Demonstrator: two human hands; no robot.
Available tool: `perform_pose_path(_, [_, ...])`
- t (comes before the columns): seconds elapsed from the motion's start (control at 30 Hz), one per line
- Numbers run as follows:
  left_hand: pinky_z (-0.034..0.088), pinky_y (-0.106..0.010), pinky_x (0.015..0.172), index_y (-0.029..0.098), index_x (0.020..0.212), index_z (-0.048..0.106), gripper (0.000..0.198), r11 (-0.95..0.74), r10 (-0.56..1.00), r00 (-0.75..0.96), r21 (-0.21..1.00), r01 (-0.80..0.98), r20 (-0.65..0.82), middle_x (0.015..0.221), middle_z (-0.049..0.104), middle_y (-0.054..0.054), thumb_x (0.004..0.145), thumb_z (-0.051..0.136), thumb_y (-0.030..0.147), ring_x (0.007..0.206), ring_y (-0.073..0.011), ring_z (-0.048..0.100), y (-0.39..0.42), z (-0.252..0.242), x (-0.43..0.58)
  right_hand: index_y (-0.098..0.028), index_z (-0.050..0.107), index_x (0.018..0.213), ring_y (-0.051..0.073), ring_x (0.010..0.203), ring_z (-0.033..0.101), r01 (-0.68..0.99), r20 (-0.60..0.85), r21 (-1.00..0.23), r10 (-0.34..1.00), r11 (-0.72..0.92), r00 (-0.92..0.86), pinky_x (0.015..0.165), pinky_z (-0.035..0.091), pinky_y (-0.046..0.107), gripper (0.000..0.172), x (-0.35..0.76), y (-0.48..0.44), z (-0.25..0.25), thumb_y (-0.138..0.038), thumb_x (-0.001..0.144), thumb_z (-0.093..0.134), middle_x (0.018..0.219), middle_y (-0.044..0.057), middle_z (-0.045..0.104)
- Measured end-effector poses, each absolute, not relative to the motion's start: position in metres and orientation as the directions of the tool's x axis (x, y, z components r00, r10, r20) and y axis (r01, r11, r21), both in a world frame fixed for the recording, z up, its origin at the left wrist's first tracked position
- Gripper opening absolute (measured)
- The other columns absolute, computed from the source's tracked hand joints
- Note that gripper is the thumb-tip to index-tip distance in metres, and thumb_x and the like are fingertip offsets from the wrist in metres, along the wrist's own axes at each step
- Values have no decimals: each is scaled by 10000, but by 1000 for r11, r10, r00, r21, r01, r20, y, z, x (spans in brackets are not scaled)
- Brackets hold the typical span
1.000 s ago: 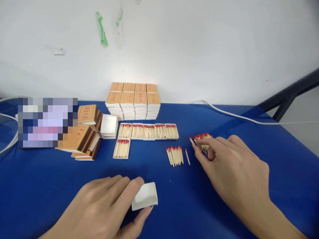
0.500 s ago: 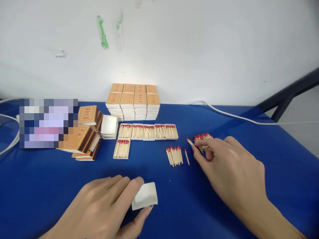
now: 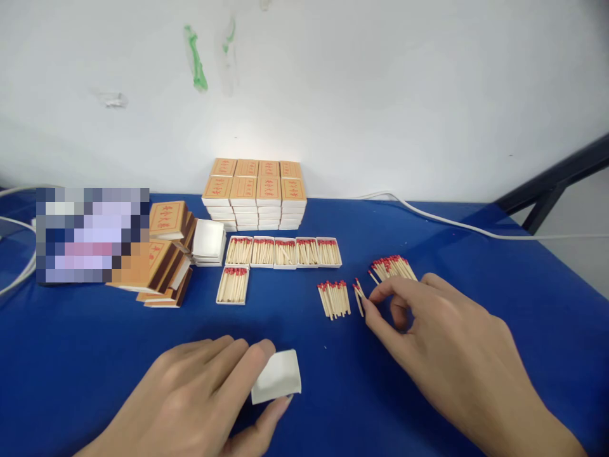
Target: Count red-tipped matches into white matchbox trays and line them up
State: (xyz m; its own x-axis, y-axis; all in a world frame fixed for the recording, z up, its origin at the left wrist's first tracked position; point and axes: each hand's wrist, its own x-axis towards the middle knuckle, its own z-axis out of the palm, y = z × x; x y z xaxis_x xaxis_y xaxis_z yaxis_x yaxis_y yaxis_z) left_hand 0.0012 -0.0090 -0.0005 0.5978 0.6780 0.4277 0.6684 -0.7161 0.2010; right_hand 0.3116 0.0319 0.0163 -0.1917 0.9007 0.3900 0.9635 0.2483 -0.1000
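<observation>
Between the thumb and fingers of my left hand (image 3: 204, 393) is an empty white matchbox tray (image 3: 280, 376), held just above or on the blue table. My right hand (image 3: 438, 336) pinches a red-tipped match (image 3: 359, 287) between thumb and forefinger. Its head lies close to a single match on the table, beside a small group of matches (image 3: 334, 299). A larger heap of matches (image 3: 392, 266) lies just behind my right fingers, partly hidden by them.
A row of match-filled trays (image 3: 284, 252) has one more filled tray (image 3: 233, 285) in front. Stacked white trays (image 3: 208, 240) and orange matchbox sleeves (image 3: 157, 260) stand left. Closed matchboxes (image 3: 254, 190) are piled by the wall. A white cable (image 3: 438, 218) runs along the back.
My right hand has moved away from the heap, left and toward me, bringing the pinched match beside the lone match. My left hand and its tray have hardly moved.
</observation>
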Motion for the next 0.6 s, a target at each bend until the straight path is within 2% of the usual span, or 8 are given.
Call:
perform_pose_path(0.3, [594, -365, 531, 191, 1264, 674, 137, -721, 677, 606, 215, 658, 418, 797, 753, 21, 1192, 603, 283, 598, -192, 755, -9, 0, 0, -273, 652, 813, 183, 532, 595, 947, 368, -161, 907, 277, -203, 443, 325, 274, 344, 306, 34, 7, -432, 1112, 593, 676, -10, 630])
perform_pose_path(0.5, [592, -379, 530, 178, 1275, 676, 148, -724, 675, 614, 210, 657, 410, 808, 748, 12, 1186, 611, 277, 612, -203, 759, -8, 1, 0, -279, 706, 851, 185, 556, 626, 929, 316, -238, 927, 283, -202, 463, 363, 278, 349, 307, 36, 9, -465, 1131, 611, 671, -22, 634])
perform_pose_path(0.6, [592, -383, 525, 177, 1275, 670, 147, -723, 675, 608, 210, 658, 417, 805, 741, 16, 1186, 614, 280, 603, -202, 749, -9, 2, 0, -291, 756, 937, 199, 595, 651, 930, 334, -243, 924, 276, -187, 484, 393, 279, 322, 310, 39, 8, -476, 1142, 590, 686, -24, 649])
